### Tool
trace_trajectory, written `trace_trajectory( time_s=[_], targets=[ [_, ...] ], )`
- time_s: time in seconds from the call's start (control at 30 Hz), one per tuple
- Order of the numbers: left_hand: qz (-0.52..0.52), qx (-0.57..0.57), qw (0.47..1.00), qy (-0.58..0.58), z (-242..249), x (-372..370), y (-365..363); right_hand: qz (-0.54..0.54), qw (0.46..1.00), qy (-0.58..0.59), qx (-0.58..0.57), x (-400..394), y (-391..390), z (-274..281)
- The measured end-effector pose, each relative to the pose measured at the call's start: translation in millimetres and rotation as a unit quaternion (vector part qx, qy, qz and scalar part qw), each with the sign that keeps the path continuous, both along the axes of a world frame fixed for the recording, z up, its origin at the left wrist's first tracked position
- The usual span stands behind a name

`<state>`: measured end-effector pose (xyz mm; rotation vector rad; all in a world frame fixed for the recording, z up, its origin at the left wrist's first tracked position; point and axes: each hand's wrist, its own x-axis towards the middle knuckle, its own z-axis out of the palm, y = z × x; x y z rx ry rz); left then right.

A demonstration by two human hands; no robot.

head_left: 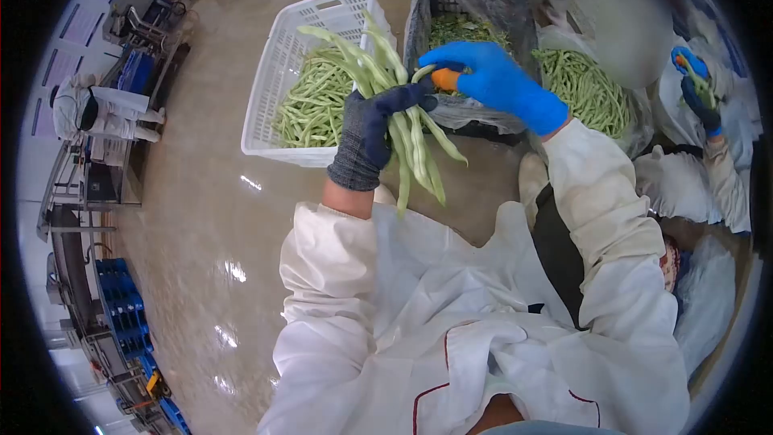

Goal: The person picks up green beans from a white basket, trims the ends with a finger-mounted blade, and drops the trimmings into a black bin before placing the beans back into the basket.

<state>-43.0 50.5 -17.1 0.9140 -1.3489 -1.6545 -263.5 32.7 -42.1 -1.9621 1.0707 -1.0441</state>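
My left hand (378, 125), in a dark grey knit glove, is closed round a bunch of long green beans (415, 141) that fan out above and below the fist. My right hand (491, 80), in a blue glove, grips an orange-handled tool (445, 79) by the upper part of the bunch; the tool's blade cannot be made out. Behind my left hand stands a white perforated crate (266, 105) with more green beans (314, 97) inside. Beyond my right hand is a black crate (415, 24) lined with clear plastic, holding green scraps (463, 31).
A plastic bag of green beans (584, 89) lies to the right. Co-workers in white sit at the right, one with a blue-gloved hand (690, 62). Another person (97, 113) stands far left by machinery. Blue pallets (125, 306) are at the lower left, on wet floor (193, 234).
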Motion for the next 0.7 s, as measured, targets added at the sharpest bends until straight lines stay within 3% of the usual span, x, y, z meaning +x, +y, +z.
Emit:
trace_trajectory(
  time_s=[0.07, 0.1, 0.13, 0.17, 0.27, 0.3, 0.33, 0.37, 0.47, 0.57, 0.67, 0.7],
  targets=[
    [0.032, -0.074, 0.997, -0.003, -6.4, 11.3, -8.2, -0.037, 0.999, 0.030, 0.019, -11.4, -2.8, -1.1],
    [0.047, -0.121, 0.992, 0.005, -13.7, 19.5, -14.7, -0.079, 0.983, 0.159, 0.035, -18.8, -4.7, -1.5],
    [0.086, 0.037, 0.992, 0.088, -1.9, 21.6, -15.4, -0.119, 0.950, 0.285, 0.049, -26.4, -7.0, -0.9],
    [0.066, -0.006, 0.993, 0.093, -6.1, 30.7, -17.8, -0.158, 0.899, 0.405, 0.060, -30.4, -10.2, -2.0],
    [0.051, 0.030, 0.986, 0.157, 10.4, 30.2, -7.4, -0.160, 0.918, 0.333, 0.145, -17.8, -16.3, -3.3],
    [0.041, 0.009, 0.985, 0.165, 7.6, 29.3, -8.2, -0.148, 0.971, 0.155, 0.108, -5.5, -19.1, -5.5],
    [0.031, -0.011, 0.984, 0.173, 5.6, 28.4, -8.1, -0.131, 0.989, -0.028, 0.068, 12.0, -21.4, -9.4],
    [0.041, -0.004, 0.982, 0.186, 6.2, 26.9, -7.8, -0.108, 0.971, -0.210, 0.026, 22.2, -20.6, -11.3],
    [0.075, 0.027, 0.974, 0.213, 9.9, 24.2, -8.4, 0.001, 0.956, -0.259, 0.137, 24.0, -5.9, 7.2],
    [0.078, -0.016, 0.980, 0.181, 5.8, 21.3, -12.0, 0.111, 0.945, -0.190, 0.241, 25.0, 9.8, 7.8],
    [0.099, -0.021, 0.984, 0.145, 6.7, 20.5, -12.3, 0.076, 0.956, -0.148, 0.243, 19.1, 9.4, 6.3],
    [0.098, -0.028, 0.978, 0.183, 3.8, 22.0, -14.9, 0.064, 0.958, -0.134, 0.244, 17.7, 9.7, 7.6]
  ],
)
